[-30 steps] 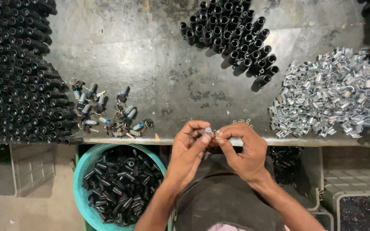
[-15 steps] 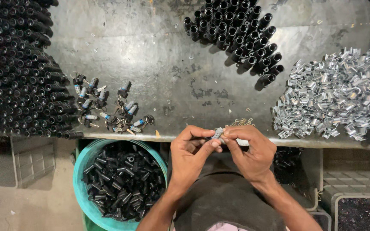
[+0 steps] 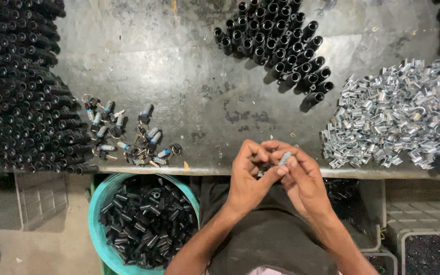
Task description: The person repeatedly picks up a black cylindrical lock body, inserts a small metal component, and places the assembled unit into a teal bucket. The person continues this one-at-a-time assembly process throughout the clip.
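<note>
Both hands meet at the near edge of the grey metal workbench point(image 3: 189, 86). My left hand point(image 3: 249, 175) and my right hand point(image 3: 301, 178) pinch one small silvery metal part point(image 3: 284, 158) between their fingertips; a dark piece beneath it is mostly hidden by the fingers. A heap of shiny metal clips point(image 3: 398, 117) lies right of the hands. Upright black tubes point(image 3: 276, 40) stand in a cluster beyond them.
A big stack of black tubes point(image 3: 16, 86) fills the bench's left side. Small lock cylinders with keys point(image 3: 126, 135) lie scattered left of centre. Below the bench edge, a teal basin point(image 3: 98, 214) holds several black tubes. Grey crates point(image 3: 423, 239) sit at lower right.
The hands stay together on the small part, with fingers shifting slightly around it. The view has drifted a little, so the bench sits slightly higher in the picture.
</note>
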